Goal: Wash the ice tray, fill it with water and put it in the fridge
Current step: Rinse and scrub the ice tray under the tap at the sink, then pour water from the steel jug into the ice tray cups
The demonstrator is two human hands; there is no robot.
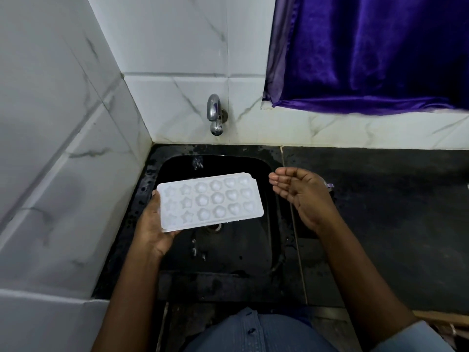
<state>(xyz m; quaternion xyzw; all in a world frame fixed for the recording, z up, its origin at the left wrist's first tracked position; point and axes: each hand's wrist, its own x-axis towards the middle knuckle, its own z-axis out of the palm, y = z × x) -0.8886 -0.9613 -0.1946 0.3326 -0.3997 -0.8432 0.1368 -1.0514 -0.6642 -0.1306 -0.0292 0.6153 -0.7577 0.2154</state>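
Blue buttoned shirt [253, 331], white star-moulded ice tray [210, 201] above black sink [241, 252]

Black counter [393, 224] w/ sink [241, 250] set in, right under left hand's [152, 229] grip on ice tray [210, 200]. Water drops [149, 174] on rim by grip; slab seam [295, 224] off to its right.

1 ice tray [210, 202] w/ 18 moulds (3x6), 1 tap [214, 114], 1 sink [233, 257], 1 curtain [368, 47]

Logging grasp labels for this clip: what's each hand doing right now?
Left hand: grips the ice tray by its left end.
Right hand: open, empty, apart from the tray.
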